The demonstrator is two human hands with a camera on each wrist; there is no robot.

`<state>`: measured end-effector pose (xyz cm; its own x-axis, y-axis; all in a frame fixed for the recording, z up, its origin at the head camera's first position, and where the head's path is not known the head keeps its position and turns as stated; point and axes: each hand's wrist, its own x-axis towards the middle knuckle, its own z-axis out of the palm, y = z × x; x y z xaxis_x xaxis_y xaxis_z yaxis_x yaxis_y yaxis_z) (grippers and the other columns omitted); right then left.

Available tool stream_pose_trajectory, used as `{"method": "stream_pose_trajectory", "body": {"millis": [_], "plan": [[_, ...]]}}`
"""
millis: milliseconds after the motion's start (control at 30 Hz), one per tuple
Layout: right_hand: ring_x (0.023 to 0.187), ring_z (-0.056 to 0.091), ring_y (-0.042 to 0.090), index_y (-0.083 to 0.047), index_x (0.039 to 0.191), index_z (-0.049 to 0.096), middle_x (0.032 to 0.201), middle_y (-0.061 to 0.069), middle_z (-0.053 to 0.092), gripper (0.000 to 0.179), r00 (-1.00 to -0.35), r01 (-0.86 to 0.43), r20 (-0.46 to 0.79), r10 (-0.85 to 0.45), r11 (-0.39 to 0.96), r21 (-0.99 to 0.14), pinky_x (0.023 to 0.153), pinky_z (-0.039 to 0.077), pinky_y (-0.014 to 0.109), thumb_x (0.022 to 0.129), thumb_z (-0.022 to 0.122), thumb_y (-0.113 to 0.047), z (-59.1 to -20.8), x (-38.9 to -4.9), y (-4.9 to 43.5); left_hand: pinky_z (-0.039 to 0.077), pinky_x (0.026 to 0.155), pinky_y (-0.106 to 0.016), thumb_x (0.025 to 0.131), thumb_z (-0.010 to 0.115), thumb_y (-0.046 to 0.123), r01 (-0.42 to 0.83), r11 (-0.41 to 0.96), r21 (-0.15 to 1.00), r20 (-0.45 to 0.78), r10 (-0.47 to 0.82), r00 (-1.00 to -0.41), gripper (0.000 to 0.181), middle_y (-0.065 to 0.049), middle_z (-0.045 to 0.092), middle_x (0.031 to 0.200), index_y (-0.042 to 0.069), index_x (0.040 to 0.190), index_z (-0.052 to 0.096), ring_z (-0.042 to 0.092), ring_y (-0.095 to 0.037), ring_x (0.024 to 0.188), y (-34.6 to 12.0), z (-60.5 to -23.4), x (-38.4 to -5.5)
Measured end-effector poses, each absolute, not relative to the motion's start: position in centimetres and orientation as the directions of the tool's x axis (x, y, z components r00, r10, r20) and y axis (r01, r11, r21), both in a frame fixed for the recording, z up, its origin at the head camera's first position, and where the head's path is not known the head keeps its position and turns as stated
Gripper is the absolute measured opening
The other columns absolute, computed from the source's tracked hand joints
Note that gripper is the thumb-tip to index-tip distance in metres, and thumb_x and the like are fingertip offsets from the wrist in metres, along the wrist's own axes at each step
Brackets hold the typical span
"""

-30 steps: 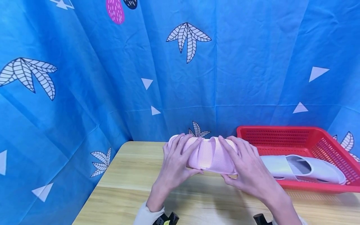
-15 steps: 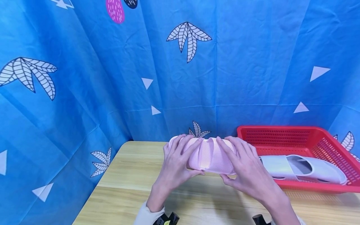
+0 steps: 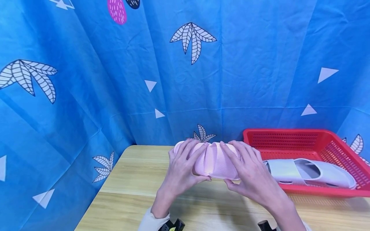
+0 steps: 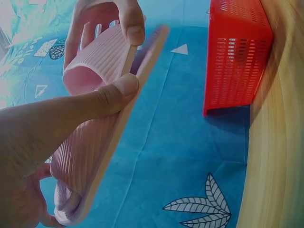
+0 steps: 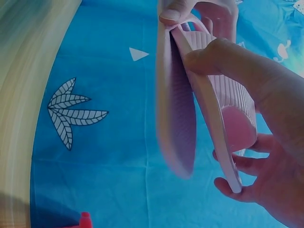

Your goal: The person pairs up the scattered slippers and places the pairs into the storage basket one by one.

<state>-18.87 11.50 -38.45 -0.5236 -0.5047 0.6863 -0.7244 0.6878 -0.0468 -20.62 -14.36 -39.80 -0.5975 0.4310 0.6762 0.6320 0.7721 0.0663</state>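
Two pink ribbed slippers are held up over the wooden table, with their straps side by side and one overlapping the other. My left hand [image 3: 179, 170] grips the left slipper [image 3: 199, 162], fingers over the top and thumb along the lower edge. On the other side my right hand [image 3: 255, 176] grips the right slipper [image 3: 226, 163] the same way. In the right wrist view the two soles stand at an angle, meeting near the thumbs and parting toward the end. The left wrist view shows my left thumb [image 4: 127, 85] pressed to a sole edge.
A red perforated basket [image 3: 289, 131] stands on the right of the table [image 3: 130, 183]. White slippers [image 3: 332, 175] lie along its front side, partly behind my right hand. A blue patterned curtain [image 3: 260, 64] hangs behind and to the left.
My right hand has shifted slightly left with its slipper, and the gap between the two straps has narrowed. My left hand has barely moved.
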Motion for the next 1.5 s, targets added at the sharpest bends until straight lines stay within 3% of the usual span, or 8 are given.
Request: {"method": "stream_pose_trajectory", "body": {"millis": [733,933,1167,1367,1500], "plan": [[0.132,0.045,0.035,-0.013,0.158,0.040,0.140,0.016,0.052,0.116,-0.530,-0.746,0.680,-0.507,0.660,-0.090,0.101,0.044,0.061,0.059,0.097,-0.034,-39.0,-19.3,11.7,0.040,0.093,-0.062,0.055,0.094,0.063,0.648,0.754,0.106,0.661,0.433,-0.612,0.108,-0.003,0.053,0.147,0.026,0.148,0.054,0.044,-0.029,0.140,-14.1,-40.1,-20.9],[0.133,0.044,0.034,-0.013,0.158,0.040,0.142,0.016,0.051,0.117,-0.524,-0.758,0.680,-0.513,0.645,-0.098,0.101,0.044,0.061,0.058,0.097,-0.033,-39.3,-19.7,11.8,0.039,0.092,-0.057,0.053,0.093,0.066,0.647,0.756,0.099,0.677,0.426,-0.601,0.111,-0.002,0.053,0.148,0.028,0.150,0.053,0.044,-0.026,0.138,-14.4,-40.4,-21.2],[0.133,0.044,0.032,-0.015,0.159,0.038,0.144,0.015,0.049,0.117,-0.531,-0.769,0.675,-0.512,0.625,-0.132,0.100,0.045,0.060,0.060,0.096,-0.035,-39.4,-20.2,12.2,0.032,0.107,-0.064,0.055,0.091,0.070,0.664,0.744,0.075,0.680,0.448,-0.580,0.113,-0.003,0.053,0.147,0.027,0.151,0.051,0.044,-0.026,0.138,-14.7,-40.1,-21.2],[0.134,0.044,0.029,-0.016,0.158,0.040,0.146,0.012,0.048,0.112,-0.552,-0.772,0.664,-0.504,0.611,-0.177,0.100,0.046,0.058,0.063,0.094,-0.038,-39.1,-19.9,12.5,0.031,0.112,-0.057,0.059,0.096,0.058,0.686,0.721,0.100,0.627,0.490,-0.606,0.114,-0.004,0.049,0.149,0.021,0.155,0.045,0.042,-0.024,0.138,-15.4,-39.3,-20.7],[0.134,0.044,0.029,-0.017,0.159,0.040,0.147,0.011,0.048,0.113,-0.550,-0.769,0.665,-0.505,0.616,-0.169,0.100,0.046,0.058,0.062,0.094,-0.038,-38.9,-19.6,12.4,0.032,0.112,-0.054,0.060,0.097,0.054,0.697,0.712,0.086,0.636,0.499,-0.589,0.110,-0.004,0.052,0.147,0.019,0.152,0.049,0.044,-0.025,0.137,-15.8,-39.1,-20.7]]}}
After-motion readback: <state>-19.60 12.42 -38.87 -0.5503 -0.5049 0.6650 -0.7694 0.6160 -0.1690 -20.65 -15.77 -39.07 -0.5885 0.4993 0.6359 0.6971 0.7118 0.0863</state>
